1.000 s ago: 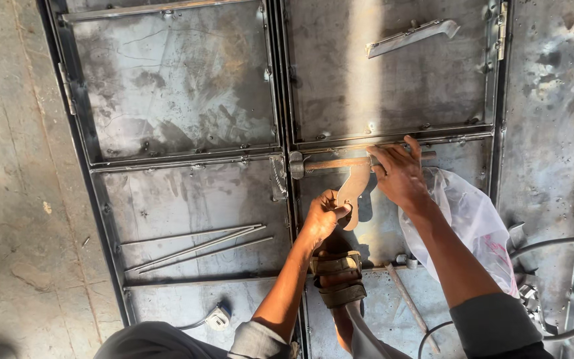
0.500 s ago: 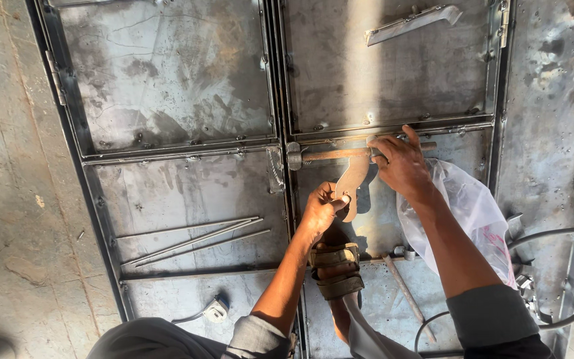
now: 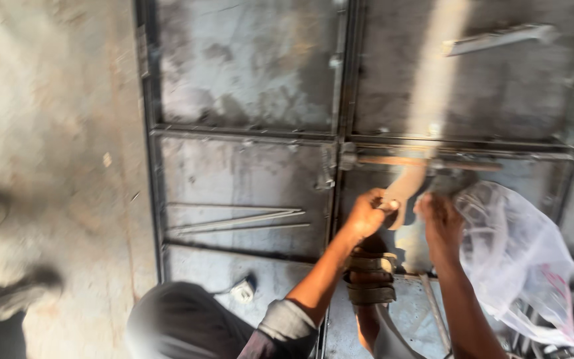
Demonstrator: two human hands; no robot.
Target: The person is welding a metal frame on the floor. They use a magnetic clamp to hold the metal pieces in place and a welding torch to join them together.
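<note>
Single head-worn view – steeply downward, close over both hands; metal door panel (image 3: 247,186) flat below

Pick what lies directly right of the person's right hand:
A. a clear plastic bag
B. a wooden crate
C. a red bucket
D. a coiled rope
A: a crumpled clear plastic bag lies on the metal door panel, just right of the right hand.
</note>
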